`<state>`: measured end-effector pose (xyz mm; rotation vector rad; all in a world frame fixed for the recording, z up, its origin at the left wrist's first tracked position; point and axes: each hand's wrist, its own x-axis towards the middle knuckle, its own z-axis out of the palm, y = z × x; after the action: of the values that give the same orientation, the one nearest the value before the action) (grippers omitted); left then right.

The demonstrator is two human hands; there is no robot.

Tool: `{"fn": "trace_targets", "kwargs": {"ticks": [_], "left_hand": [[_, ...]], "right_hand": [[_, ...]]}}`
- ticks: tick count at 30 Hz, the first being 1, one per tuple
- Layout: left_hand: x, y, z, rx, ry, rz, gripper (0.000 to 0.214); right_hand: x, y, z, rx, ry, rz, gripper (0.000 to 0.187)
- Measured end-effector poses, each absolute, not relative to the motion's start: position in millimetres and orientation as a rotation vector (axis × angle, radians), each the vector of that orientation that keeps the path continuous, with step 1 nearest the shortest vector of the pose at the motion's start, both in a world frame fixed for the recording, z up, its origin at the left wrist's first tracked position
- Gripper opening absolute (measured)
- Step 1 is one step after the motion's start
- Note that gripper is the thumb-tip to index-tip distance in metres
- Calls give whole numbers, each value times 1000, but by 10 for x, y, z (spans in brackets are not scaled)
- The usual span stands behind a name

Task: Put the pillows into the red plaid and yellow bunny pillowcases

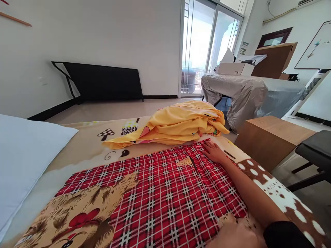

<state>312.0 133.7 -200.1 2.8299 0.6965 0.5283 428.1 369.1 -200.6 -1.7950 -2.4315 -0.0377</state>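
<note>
A red plaid cloth (157,193) with a printed teddy bear (77,220) lies spread over the bed. Along its right side runs a folded strip (207,172). My right hand (214,151) rests palm down on the far end of this strip, fingers stretched out. Close to me at the bottom edge is my left hand (238,236), over the near end of the strip. Motion smears it and the frame cuts it off, so its fingers do not show clearly. Just beyond the plaid cloth, a crumpled yellow cloth (181,120) lies in a heap.
A white pillow (31,155) lies at the left on the patterned bed cover (88,137). Right of the bed stand a wooden box (271,137) and a black stool (315,148). Farther back is a plastic-covered table (238,89) with boxes; a black folded frame (103,82) leans on the wall.
</note>
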Motion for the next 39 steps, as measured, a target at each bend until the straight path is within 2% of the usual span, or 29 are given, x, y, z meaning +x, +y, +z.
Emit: {"fn": "trace_targets", "kwargs": {"ticks": [1, 3, 6, 10, 14, 19, 24, 28, 39], "left_hand": [[2988, 1413, -1877, 2756, 694, 363, 18], [2734, 1586, -1672, 2727, 1022, 357, 34], [2511, 1794, -1566, 2702, 1131, 227, 51], [2513, 1855, -1664, 2616, 1235, -56, 57], [2550, 1792, -1662, 2624, 1267, -127, 58], [2490, 1775, -1501, 2648, 1227, -96, 52], [2395, 1910, -1502, 2665, 1378, 222, 37], [2317, 2025, -1577, 2629, 1474, 278, 35], [2323, 2008, -1633, 2638, 1460, 333, 36]], "right_hand": [[4272, 3688, -1985, -1783, -2425, -47, 67], [4234, 3674, -1922, -1735, -2415, -73, 62], [4139, 3624, -1822, -1606, -2426, -91, 54], [3998, 3523, -1844, -1420, -2573, 16, 56], [3934, 3470, -1955, -1400, -2682, 103, 60], [3880, 3440, -1843, -1435, -2586, 73, 49], [3672, 3323, -1705, -1429, -2508, 151, 32], [3530, 3250, -1754, -1519, -2455, 221, 19], [3485, 3266, -1790, -1551, -2307, 368, 12]]}}
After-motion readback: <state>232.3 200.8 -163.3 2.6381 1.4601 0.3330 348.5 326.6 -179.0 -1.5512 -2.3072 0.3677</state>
